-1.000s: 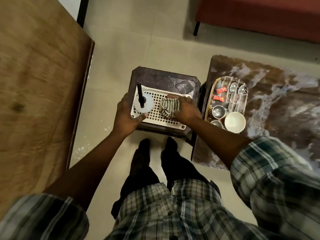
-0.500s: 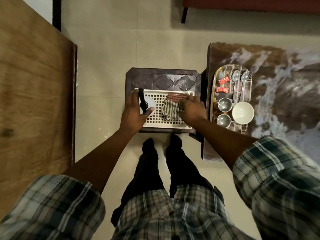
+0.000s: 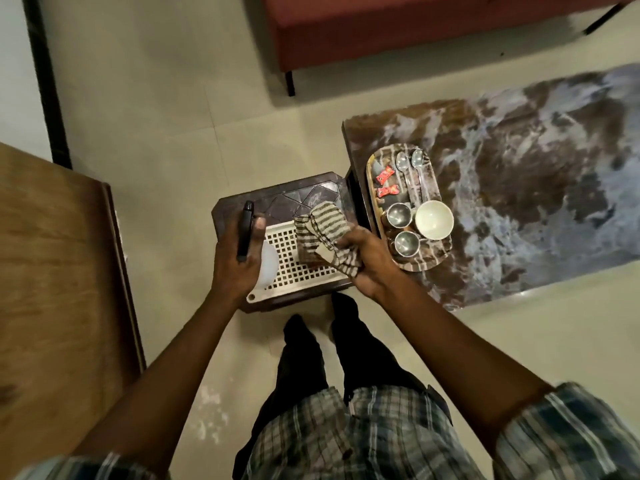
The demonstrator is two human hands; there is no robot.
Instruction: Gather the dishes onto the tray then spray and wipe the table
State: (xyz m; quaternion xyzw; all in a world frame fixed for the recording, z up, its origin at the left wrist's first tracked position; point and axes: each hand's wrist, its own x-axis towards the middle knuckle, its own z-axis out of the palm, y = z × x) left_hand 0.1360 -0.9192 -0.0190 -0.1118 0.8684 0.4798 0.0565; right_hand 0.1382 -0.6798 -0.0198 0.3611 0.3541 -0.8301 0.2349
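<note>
Head view: the left hand point(image 3: 239, 263) is curled round a spray bottle point(image 3: 268, 271), its black head pointing away, over a white perforated basket point(image 3: 304, 275). The right hand point(image 3: 367, 263) clutches a striped cloth point(image 3: 322, 230) over the same basket, which sits on a dark stool point(image 3: 287, 202). Beyond, on the marbled worktop point(image 3: 519, 188), the tray point(image 3: 420, 273) carries two steel cups point(image 3: 398, 214), a white bowl point(image 3: 434, 219), two spoons point(image 3: 410, 164) and red sachets point(image 3: 386, 181).

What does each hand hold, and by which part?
Left hand grips the spray bottle at its neck, below the black head. Right hand grips the cloth by its near end.
</note>
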